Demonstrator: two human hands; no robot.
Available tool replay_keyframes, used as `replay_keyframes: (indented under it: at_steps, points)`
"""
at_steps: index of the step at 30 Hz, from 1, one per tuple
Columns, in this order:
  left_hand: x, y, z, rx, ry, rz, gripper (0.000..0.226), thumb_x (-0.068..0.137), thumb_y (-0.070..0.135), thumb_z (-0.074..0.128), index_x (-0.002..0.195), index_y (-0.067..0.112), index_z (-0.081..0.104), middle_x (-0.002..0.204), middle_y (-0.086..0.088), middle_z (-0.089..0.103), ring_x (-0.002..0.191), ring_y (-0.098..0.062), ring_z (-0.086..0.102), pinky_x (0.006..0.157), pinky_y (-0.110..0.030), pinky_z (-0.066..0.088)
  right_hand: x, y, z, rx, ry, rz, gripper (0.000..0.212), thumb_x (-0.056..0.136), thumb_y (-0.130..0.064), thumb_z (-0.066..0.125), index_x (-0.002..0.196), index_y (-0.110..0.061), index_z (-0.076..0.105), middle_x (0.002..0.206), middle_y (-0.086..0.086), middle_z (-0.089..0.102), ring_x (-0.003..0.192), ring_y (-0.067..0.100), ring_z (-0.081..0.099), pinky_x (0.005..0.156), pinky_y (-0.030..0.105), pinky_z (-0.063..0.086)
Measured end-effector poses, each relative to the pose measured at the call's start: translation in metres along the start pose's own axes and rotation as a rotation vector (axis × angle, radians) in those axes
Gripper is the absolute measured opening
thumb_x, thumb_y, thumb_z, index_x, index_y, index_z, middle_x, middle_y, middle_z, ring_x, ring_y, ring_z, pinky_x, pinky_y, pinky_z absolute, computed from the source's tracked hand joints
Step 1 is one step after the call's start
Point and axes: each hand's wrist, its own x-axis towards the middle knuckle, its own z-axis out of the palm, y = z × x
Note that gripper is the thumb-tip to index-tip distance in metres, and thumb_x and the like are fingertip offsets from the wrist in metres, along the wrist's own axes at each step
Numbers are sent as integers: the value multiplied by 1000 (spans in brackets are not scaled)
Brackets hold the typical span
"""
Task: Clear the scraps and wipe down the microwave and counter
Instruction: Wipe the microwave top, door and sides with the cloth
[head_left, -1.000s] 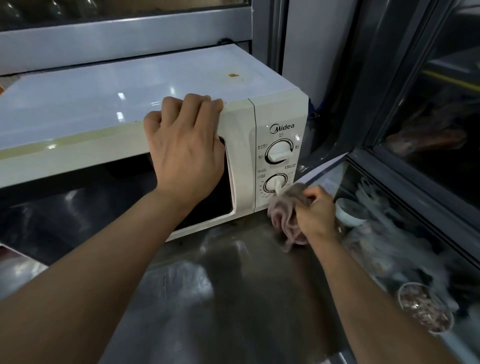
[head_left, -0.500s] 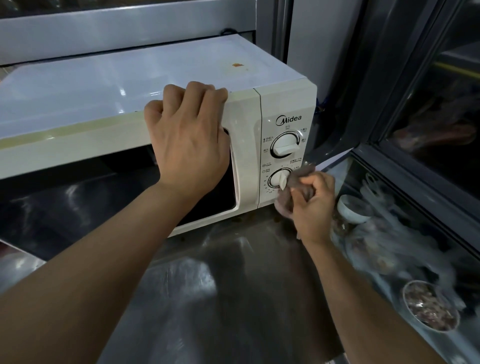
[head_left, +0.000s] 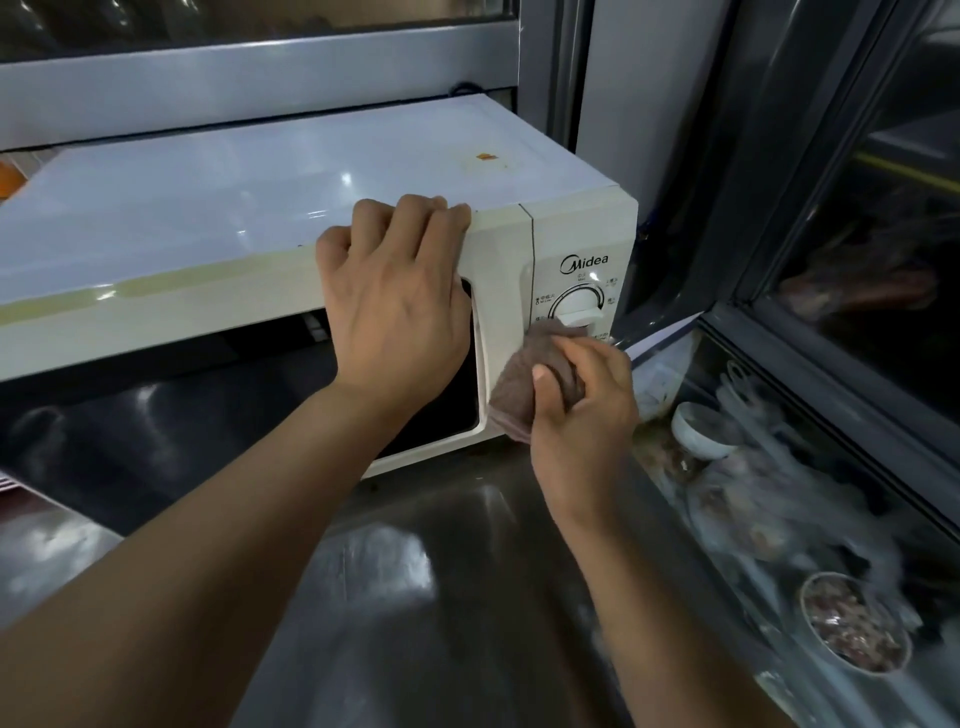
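**Wiping the microwave's control panel**

One white Midea microwave (head_left: 291, 208) sits on the steel counter (head_left: 415, 597). My right hand (head_left: 582, 410) is closed around one brown cloth (head_left: 524, 384), pressing it on the panel below the upper dial (head_left: 576, 306). My left hand (head_left: 395, 306) grips the door's top edge. One orange scrap (head_left: 485, 156) lies on top. At right, two bowls: a white bowl (head_left: 698, 431), contents unclear, and a second bowl (head_left: 852, 626) holding reddish bits.
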Motion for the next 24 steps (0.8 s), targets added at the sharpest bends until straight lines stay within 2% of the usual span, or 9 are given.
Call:
replay_keyframes:
  at_steps: [4, 9, 12, 14, 16, 18, 22, 24]
  points:
    - [1, 0, -1, -5, -10, 1, 45, 78, 14, 50, 121, 16, 59, 117, 0, 60, 100, -29, 50, 78, -36, 28, -14, 18, 15, -65, 10, -48, 26, 84, 9, 56, 108, 3, 65, 111, 13, 52, 102, 8, 49, 95, 5, 34]
    - [1, 0, 0, 8, -2, -2, 45, 76, 12, 50, 120, 16, 60, 115, 1, 61, 99, -29, 51, 78, -37, 29, -42, 52, 17, -116, -138, 128, 23, 82, 10, 60, 103, 3, 65, 108, 14, 54, 99, 15, 53, 89, 12, 43]
    - [0, 0, 1, 10, -4, 1, 45, 77, 13, 49, 120, 16, 59, 116, 0, 61, 99, -29, 51, 78, -37, 29, -43, 54, 13, -141, -221, 221, 20, 84, 4, 61, 103, 0, 65, 106, 11, 56, 97, 17, 55, 87, 9, 43]
    - [0, 0, 0, 17, -1, 4, 44, 77, 13, 50, 120, 15, 59, 116, 0, 61, 99, -30, 51, 78, -37, 28, -38, 41, 12, -133, -139, 180, 21, 83, 2, 63, 104, -1, 66, 106, 9, 59, 95, 9, 53, 89, 12, 45]
    - [0, 0, 0, 13, 3, 7, 44, 77, 12, 50, 120, 15, 59, 116, 0, 61, 99, -30, 51, 77, -37, 29, -28, 25, 15, -94, 9, 88, 24, 81, 4, 64, 104, -1, 67, 106, 9, 61, 97, 1, 50, 90, 2, 37]
    - [0, 0, 0, 6, 8, 7, 44, 77, 12, 50, 120, 15, 59, 116, -1, 61, 98, -30, 51, 77, -37, 29, -21, 17, 18, -77, 75, 44, 27, 80, 8, 63, 106, 1, 67, 109, 10, 61, 101, 4, 52, 94, 1, 34]
    - [1, -1, 1, 10, 18, 7, 44, 76, 13, 49, 119, 15, 60, 115, -1, 61, 98, -30, 51, 77, -37, 28, -26, 27, 21, -91, 56, 51, 29, 77, 12, 63, 105, 4, 67, 110, 15, 62, 101, 12, 53, 93, -1, 32]
    - [1, 0, 1, 5, 13, -3, 44, 76, 13, 49, 119, 15, 60, 114, 0, 62, 98, -30, 51, 78, -37, 29, -33, 36, 21, -83, -4, 141, 27, 80, 9, 63, 106, 3, 66, 111, 15, 60, 103, 15, 55, 92, 3, 35]
